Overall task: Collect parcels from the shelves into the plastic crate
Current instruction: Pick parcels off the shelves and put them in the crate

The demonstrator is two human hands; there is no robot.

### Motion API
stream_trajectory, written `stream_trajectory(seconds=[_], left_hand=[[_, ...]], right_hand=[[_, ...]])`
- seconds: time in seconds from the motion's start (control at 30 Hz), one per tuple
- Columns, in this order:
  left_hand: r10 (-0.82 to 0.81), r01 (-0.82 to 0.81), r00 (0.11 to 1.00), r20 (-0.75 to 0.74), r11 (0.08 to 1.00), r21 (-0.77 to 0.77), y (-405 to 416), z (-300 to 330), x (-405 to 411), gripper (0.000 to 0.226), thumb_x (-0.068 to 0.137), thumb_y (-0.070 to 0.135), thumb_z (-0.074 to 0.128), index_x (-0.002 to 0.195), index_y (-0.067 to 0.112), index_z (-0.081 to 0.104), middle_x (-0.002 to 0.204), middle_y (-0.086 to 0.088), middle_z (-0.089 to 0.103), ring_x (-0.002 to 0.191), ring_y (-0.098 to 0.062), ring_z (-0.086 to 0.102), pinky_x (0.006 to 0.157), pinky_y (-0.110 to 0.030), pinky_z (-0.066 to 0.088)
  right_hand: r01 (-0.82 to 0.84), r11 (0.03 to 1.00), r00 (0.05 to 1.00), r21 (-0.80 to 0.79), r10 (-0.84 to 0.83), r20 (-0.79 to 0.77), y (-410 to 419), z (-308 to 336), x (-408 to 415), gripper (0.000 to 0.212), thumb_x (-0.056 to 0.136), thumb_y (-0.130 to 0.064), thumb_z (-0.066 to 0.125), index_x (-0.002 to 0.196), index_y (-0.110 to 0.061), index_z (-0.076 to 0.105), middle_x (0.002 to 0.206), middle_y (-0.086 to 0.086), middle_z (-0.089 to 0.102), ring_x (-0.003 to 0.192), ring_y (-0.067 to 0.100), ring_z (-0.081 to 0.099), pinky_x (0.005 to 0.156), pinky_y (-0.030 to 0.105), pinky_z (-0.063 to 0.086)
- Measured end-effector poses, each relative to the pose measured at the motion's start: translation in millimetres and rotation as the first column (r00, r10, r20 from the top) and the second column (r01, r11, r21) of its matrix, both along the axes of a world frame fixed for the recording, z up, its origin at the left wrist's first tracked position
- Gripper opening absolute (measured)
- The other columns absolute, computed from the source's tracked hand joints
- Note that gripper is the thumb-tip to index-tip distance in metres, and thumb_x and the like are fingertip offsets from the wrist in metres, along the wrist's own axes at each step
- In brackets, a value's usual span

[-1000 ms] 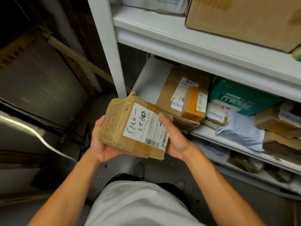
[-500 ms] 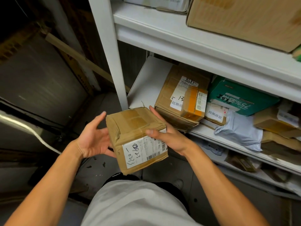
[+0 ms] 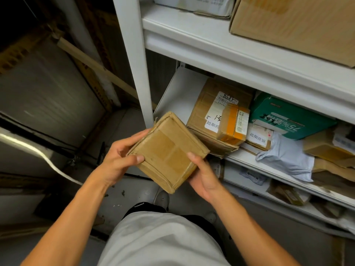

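Observation:
A small brown taped cardboard parcel (image 3: 168,150) is held in front of the white shelf unit, its plain taped face turned up. My left hand (image 3: 119,160) grips its left edge with the thumb on top. My right hand (image 3: 203,174) grips its lower right corner, thumb on the top face. On the middle shelf (image 3: 242,160) lie more parcels: a large brown box with a white label (image 3: 211,112), a small yellow-taped box (image 3: 233,124), a green box (image 3: 288,120) and a grey poly bag (image 3: 286,158). No plastic crate is in view.
The white shelf upright (image 3: 134,60) stands just behind the held parcel. A big cardboard box (image 3: 295,25) sits on the upper shelf. The lowest shelf (image 3: 269,191) holds flat packets. A dark metal wall and floor lie to the left; my feet are below.
The parcel has been turned over in both hands: its white label faced up a second ago, tipped toward me half a second ago, and is hidden now. My left hand regripped it.

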State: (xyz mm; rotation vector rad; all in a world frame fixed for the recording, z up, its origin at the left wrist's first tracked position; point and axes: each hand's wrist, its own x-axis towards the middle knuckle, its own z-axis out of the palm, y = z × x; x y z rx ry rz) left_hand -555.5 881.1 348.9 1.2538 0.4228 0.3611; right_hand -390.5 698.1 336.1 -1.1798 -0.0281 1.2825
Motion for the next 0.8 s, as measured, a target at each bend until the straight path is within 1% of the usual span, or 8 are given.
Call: stream_trajectory(seconds=[0.07, 0.23, 0.33, 0.4, 0.47, 0.57, 0.73, 0.8], left_hand=[[-0.075, 0.075, 0.997, 0.005, 0.993, 0.096, 6.2, 5.7, 0.9, 0.072, 0.064, 0.018, 0.075, 0.133, 0.004, 0.058, 0.147, -0.006, 0.053, 0.137, -0.024, 0.049, 0.107, -0.036, 0.047], [-0.157, 0.166, 0.983, -0.099, 0.981, 0.098, 23.0, 19.4, 4.1, 0.065, 0.065, 0.01, 0.082, 0.123, 0.006, 0.052, 0.144, -0.002, 0.054, 0.133, -0.022, 0.052, 0.103, -0.037, 0.05], [-0.079, 0.085, 0.99, -0.114, 0.995, 0.044, 21.5, 17.5, 4.6, 0.054, 0.073, -0.012, 0.079, 0.12, 0.002, 0.055, 0.127, -0.007, 0.064, 0.114, -0.026, 0.065, 0.09, -0.036, 0.058], [0.025, -0.024, 0.994, -0.109, 1.0, 0.015, 15.7, 11.3, 3.3, 0.049, 0.074, -0.011, 0.07, 0.119, 0.001, 0.058, 0.123, -0.009, 0.067, 0.106, -0.028, 0.069, 0.083, -0.038, 0.061], [0.143, -0.152, 0.984, -0.11, 0.985, -0.081, 10.7, 5.1, 2.4, 0.051, 0.075, -0.009, 0.066, 0.124, 0.006, 0.059, 0.124, -0.009, 0.069, 0.104, -0.027, 0.07, 0.077, -0.041, 0.063], [0.261, -0.286, 0.957, -0.128, 0.925, -0.251, 7.0, 0.9, 2.9, 0.053, 0.081, -0.004, 0.061, 0.13, 0.014, 0.058, 0.125, -0.01, 0.069, 0.107, -0.026, 0.071, 0.073, -0.048, 0.063], [0.248, -0.278, 0.96, -0.131, 0.901, -0.334, -1.2, 6.1, 13.0, 0.055, 0.086, 0.002, 0.057, 0.139, 0.018, 0.054, 0.128, -0.014, 0.068, 0.108, -0.028, 0.071, 0.074, -0.049, 0.063], [0.239, -0.263, 0.964, -0.114, 0.914, -0.31, -2.2, 14.4, 20.8, 0.056, 0.088, 0.004, 0.057, 0.143, 0.017, 0.051, 0.131, -0.013, 0.066, 0.112, -0.029, 0.069, 0.077, -0.049, 0.062]], right_hand=[[0.082, 0.996, 0.996, 0.036, -0.083, 0.023, 1.8, -0.3, -5.4, 0.116, 0.042, -0.053, 0.097, 0.143, -0.019, 0.051, 0.139, 0.012, 0.062, 0.132, 0.034, 0.055, 0.109, 0.055, 0.046], [0.199, 0.978, 0.953, 0.07, -0.21, 0.217, 2.5, 1.2, -3.7, 0.102, 0.043, -0.042, 0.098, 0.134, -0.024, 0.057, 0.129, 0.004, 0.069, 0.123, 0.025, 0.063, 0.106, 0.054, 0.049], [0.203, 0.976, 0.915, 0.083, -0.219, 0.339, 4.7, 8.5, 2.7, 0.1, 0.051, -0.027, 0.091, 0.142, -0.025, 0.049, 0.135, 0.003, 0.064, 0.127, 0.022, 0.06, 0.101, 0.043, 0.054], [0.204, 0.976, 0.895, 0.078, -0.219, 0.389, 5.1, 15.2, 4.4, 0.109, 0.048, -0.029, 0.091, 0.147, -0.025, 0.044, 0.137, -0.001, 0.061, 0.126, 0.014, 0.06, 0.099, 0.033, 0.055], [0.187, 0.98, 0.879, 0.064, -0.196, 0.435, 2.0, 21.9, 2.5, 0.119, 0.043, -0.031, 0.093, 0.149, -0.029, 0.04, 0.139, -0.004, 0.058, 0.123, 0.01, 0.059, 0.1, 0.032, 0.055], [0.165, 0.984, 0.816, 0.065, -0.173, 0.551, -3.1, 28.0, -1.8, 0.109, 0.046, -0.034, 0.094, 0.143, -0.037, 0.046, 0.136, -0.008, 0.059, 0.123, 0.015, 0.059, 0.094, 0.032, 0.057], [0.154, 0.976, 0.717, 0.153, -0.217, 0.663, 0.8, 43.0, -3.5, 0.098, 0.058, -0.032, 0.091, 0.145, -0.03, 0.046, 0.14, -0.003, 0.052, 0.131, 0.01, 0.051, 0.096, 0.024, 0.053], [0.13, 0.97, 0.719, 0.207, -0.236, 0.654, 1.7, 48.3, -3.0, 0.102, 0.062, -0.024, 0.09, 0.15, -0.029, 0.039, 0.144, -0.004, 0.051, 0.137, 0.011, 0.048, 0.103, 0.029, 0.05]])
